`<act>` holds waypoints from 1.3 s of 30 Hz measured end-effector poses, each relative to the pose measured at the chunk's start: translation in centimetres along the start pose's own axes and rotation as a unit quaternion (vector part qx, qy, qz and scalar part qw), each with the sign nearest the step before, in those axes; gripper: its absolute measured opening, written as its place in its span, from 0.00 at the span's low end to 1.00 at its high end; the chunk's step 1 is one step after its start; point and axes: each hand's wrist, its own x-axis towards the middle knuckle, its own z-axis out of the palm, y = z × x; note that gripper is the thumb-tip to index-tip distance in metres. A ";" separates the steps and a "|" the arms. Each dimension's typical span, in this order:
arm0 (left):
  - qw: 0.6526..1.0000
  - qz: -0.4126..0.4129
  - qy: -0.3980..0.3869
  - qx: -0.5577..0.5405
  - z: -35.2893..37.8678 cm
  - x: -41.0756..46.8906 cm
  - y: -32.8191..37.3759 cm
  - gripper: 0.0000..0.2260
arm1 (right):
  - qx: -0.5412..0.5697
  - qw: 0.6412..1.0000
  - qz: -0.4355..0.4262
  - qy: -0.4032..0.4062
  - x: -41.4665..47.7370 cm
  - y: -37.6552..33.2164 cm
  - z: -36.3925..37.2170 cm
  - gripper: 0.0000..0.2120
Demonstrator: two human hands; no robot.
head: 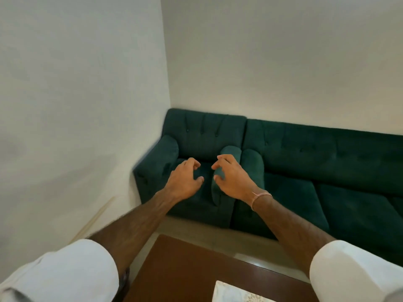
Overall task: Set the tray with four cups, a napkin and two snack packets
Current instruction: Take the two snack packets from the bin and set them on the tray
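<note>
Both arms are held out in mid-air, the left hand [185, 179] and right hand [233, 177] empty, fingers curled loosely apart, nothing gripped. Beyond the fingertips sits a dark green velvet sofa [294, 171]; below the wrists, a brown wooden table [174, 269]. No tray, cups or packets are seen; locating them is judged the next requirement.
</note>
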 end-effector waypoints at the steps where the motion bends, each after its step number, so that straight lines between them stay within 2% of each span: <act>1: 1.000 0.009 -0.010 0.001 0.8 0.2 1.5 0.20 | -0.002 1.000 0.012 0.007 -1.1 1.3 -1.2 0.14; 5: 0.996 0.057 -0.067 -0.008 5.1 0.9 6.6 0.21 | 0.002 0.996 0.082 0.034 -6.2 6.5 -5.0 0.14; 12: 0.977 0.122 -0.172 -0.010 17.1 0.7 15.6 0.20 | 0.001 0.970 0.231 0.076 -17.8 18.2 -9.2 0.12; 20: 0.939 0.166 -0.302 0.012 36.1 -4.4 25.7 0.20 | 0.024 0.923 0.373 0.089 -34.8 35.3 -10.3 0.11; 25: 0.910 0.178 -0.374 0.034 50.0 -9.3 31.3 0.20 | 0.053 0.895 0.440 0.049 -47.0 46.2 -8.2 0.10; 28: 0.885 0.186 -0.425 0.042 58.9 -12.4 33.8 0.19 | 0.074 0.871 0.484 0.034 -53.5 51.8 -6.5 0.08; 32: 0.851 0.198 -0.483 0.063 69.3 -15.9 36.6 0.20 | 0.075 0.832 0.549 0.032 -61.4 58.0 -4.2 0.11; 35: 0.835 0.202 -0.509 0.056 75.9 -18.6 38.7 0.16 | 0.077 0.804 0.590 0.029 -66.9 61.3 -3.4 0.12; 39: 0.810 0.219 -0.544 0.026 84.7 -23.0 41.9 0.14 | 0.019 0.751 0.658 0.054 -74.3 64.4 -1.3 0.15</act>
